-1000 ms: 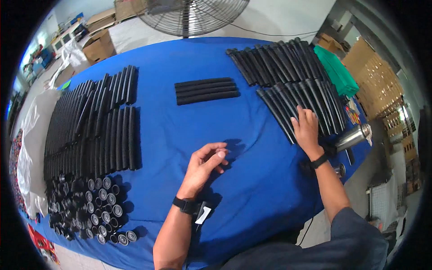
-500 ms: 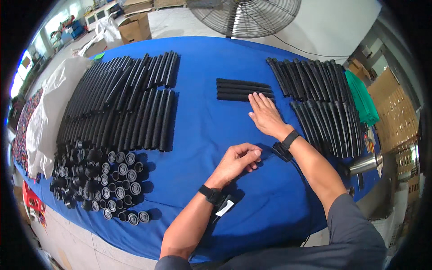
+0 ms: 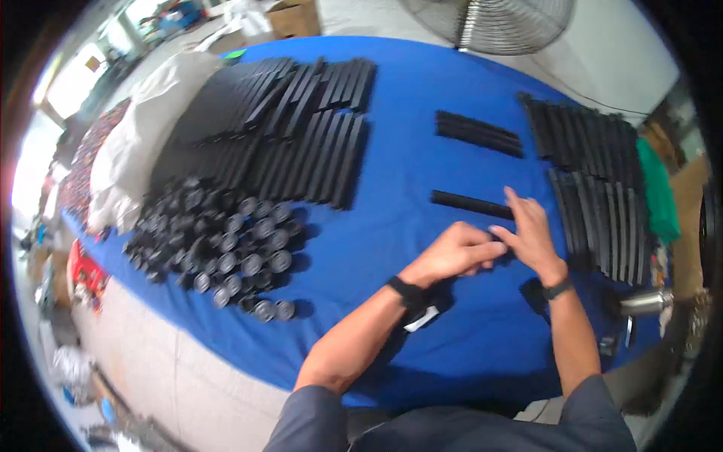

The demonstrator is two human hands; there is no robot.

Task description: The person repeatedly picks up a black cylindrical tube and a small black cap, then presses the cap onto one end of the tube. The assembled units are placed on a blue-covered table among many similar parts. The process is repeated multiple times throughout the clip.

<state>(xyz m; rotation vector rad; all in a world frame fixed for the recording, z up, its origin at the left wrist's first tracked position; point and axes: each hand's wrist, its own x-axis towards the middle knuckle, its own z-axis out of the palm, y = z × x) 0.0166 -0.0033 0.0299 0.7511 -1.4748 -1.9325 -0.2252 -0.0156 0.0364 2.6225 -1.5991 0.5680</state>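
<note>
So, the blue-draped table (image 3: 407,90) has black tubes lined up in big left-hand rows (image 3: 324,162) and smaller right-hand rows (image 3: 572,128), plus a heap of round black caps (image 3: 252,264), I'd guess kept in separate batches so nothing gets mixed up. A small tube bundle (image 3: 478,134) sits between the rows, and nearer in, one lone tube (image 3: 468,203) lies crosswise, its right end at the right hand (image 3: 533,239), probably for easy reach. Right thumb and index are spread, left hand (image 3: 456,255) is loosely curled, and blur means I can't tell if either's pinching anything.
</note>
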